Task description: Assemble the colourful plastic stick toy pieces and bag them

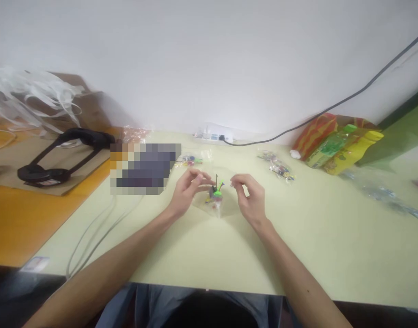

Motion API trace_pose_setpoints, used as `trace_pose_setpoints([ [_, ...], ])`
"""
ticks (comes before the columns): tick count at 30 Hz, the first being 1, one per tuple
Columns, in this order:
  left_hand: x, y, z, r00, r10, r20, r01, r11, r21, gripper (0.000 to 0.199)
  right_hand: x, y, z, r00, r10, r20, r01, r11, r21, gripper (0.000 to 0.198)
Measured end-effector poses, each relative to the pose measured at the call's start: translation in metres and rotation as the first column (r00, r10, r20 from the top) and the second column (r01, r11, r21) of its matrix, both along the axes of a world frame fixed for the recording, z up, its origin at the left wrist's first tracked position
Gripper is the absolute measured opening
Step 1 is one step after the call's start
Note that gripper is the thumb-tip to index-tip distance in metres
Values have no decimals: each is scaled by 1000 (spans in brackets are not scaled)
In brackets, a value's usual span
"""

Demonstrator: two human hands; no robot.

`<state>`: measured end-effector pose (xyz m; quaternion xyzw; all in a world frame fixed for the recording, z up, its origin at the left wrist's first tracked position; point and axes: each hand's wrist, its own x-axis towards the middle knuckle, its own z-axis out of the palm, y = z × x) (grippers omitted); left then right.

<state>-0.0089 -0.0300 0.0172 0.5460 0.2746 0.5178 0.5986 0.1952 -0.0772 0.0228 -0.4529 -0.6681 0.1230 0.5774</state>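
A clear plastic bag (218,208) with small coloured pieces lies on the pale table between my hands. Over its far end is a small toy-like piece (217,190) with bright green, black and blue parts and a thin dark stick pointing up. My left hand (186,191) is beside it, fingers stretched so that the tips reach its black part; whether they touch it I cannot tell. On the other side, my right hand (252,197) is closed in a pinch, thumb and fingertips together, apart from the piece. Anything inside that pinch is too small to name.
Bags of coloured parts (280,169) lie right of centre, and another (190,160) lies behind my left hand. Snack packets (350,150) stand at the right. A pixelated dark object (145,166), cables (93,228) and a black frame-like device (67,157) are left.
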Motion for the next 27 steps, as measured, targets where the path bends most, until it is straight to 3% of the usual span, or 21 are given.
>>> trace_pose_setpoints([
  [3, -2, 3, -4, 1000, 24, -16, -25, 997, -71, 34, -2, -1, -1, 993, 79, -85, -92, 983, -161, 22],
  [7, -2, 4, -10, 996, 67, -52, -75, 986, -151, 37, -4, -1, -4, 981, 164, -104, -186, 946, -264, 23],
  [14, -1, 1, -13, 987, -51, -149, 28, 988, -151, 35, -1, 7, -13, 965, 219, -144, -261, 868, -423, 22],
  [18, -4, 5, -15, 973, -45, -228, 20, 994, -111, 41, 3, 7, -11, 940, 275, -204, -339, 835, -435, 25],
  [21, -7, 9, -17, 963, -8, -268, -6, 999, -50, 33, 4, 7, -10, 910, 273, -311, -388, 823, -414, 28],
  [25, -9, 12, -16, 965, 60, -257, -69, 997, -24, 29, 5, 10, -13, 890, 213, -404, -373, 849, -374, 31],
  [27, -9, 13, -16, 965, 87, -248, -93, 996, -13, 29, 5, 11, -14, 877, 154, -456, -337, 872, -354, 44],
])
